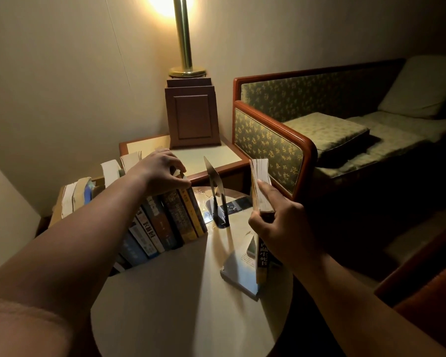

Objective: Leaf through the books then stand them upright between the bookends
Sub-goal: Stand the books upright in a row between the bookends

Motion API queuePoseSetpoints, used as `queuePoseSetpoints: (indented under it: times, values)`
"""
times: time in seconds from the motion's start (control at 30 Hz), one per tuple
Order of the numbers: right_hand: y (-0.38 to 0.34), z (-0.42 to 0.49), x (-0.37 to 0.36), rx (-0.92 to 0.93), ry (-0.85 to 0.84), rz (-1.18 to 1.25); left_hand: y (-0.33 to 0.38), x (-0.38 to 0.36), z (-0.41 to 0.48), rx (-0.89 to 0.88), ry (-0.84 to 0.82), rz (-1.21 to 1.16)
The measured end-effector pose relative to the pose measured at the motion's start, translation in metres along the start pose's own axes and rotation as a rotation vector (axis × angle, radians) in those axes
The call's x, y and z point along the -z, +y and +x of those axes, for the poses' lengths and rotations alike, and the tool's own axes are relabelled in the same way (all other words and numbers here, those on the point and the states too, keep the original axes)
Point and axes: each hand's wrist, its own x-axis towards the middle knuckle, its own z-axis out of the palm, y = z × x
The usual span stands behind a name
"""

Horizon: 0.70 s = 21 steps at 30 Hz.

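Book [260, 171] upright in right hand [283, 228], fingers [267, 189] gripping lower end, long axis vertical, bench [180, 292] 3 o'clock. Slot between row [175, 217] and bookend [215, 184] at 9 o'clock. Left hand [157, 171] pinches row top.

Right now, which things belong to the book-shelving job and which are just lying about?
Job: left hand pinching book row; right hand gripping paperback; metal bookend; flat-lying book; round table.
Lying about: brass lamp; wooden lamp base; sofa; seat cushion; side table.

We saw a shiny metal bookend [216, 194], glossy-covered paper books [175, 217], smooth pale table [178, 292] top, polished brass lamp post [183, 34], patterned cloth sofa [268, 143] with lacquered wood trim.
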Motion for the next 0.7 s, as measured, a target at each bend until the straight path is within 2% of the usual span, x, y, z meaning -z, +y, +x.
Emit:
queuePoseSetpoints:
  times: [0.2,0.37,0.7]
  values:
    - [0.010,-0.007,0.003,0.057,0.091,0.095,-0.006,-0.001,0.004,-0.018,-0.008,-0.018]
    - [0.001,0.005,0.000,0.070,0.173,0.281,-0.010,0.000,0.005,-0.027,-0.036,-0.039]
    - [0.004,0.000,-0.040,0.215,0.095,0.278,-0.010,0.001,0.005,-0.017,-0.040,-0.004]
